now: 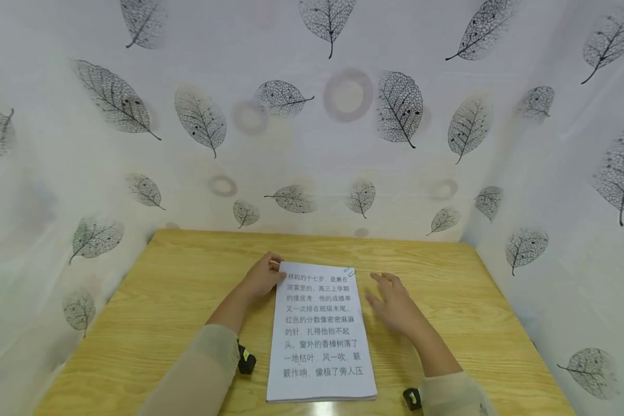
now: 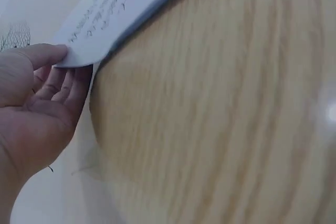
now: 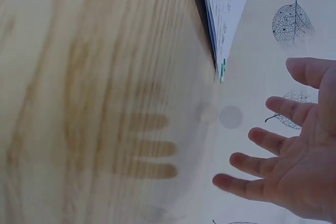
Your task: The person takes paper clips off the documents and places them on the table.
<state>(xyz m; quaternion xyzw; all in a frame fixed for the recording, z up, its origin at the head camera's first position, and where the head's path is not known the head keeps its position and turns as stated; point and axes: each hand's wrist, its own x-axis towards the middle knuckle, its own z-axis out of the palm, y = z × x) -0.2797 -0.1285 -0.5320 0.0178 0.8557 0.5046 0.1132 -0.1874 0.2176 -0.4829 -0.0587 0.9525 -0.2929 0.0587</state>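
A stack of white paper (image 1: pixel 322 329) printed with large Chinese text lies upright on the wooden table, facing me. At its top right corner is a green paper clip (image 1: pixel 349 271). My left hand (image 1: pixel 262 276) pinches the stack's top left corner; in the left wrist view the thumb (image 2: pixel 55 53) rests on top of the paper (image 2: pixel 86 51) and the fingers are underneath. To the right of the stack my right hand (image 1: pixel 395 303) hovers with fingers spread, apart from the paper. The right wrist view shows that hand (image 3: pixel 294 156) holding nothing, with the clip (image 3: pixel 222 69) beyond it.
The light wooden table (image 1: pixel 187 277) reaches back to a pale curtain (image 1: pixel 291 144) with leaf prints, which also hangs on both sides. Black wrist straps or devices show near the left sleeve (image 1: pixel 247 361) and the right sleeve (image 1: pixel 412 398).
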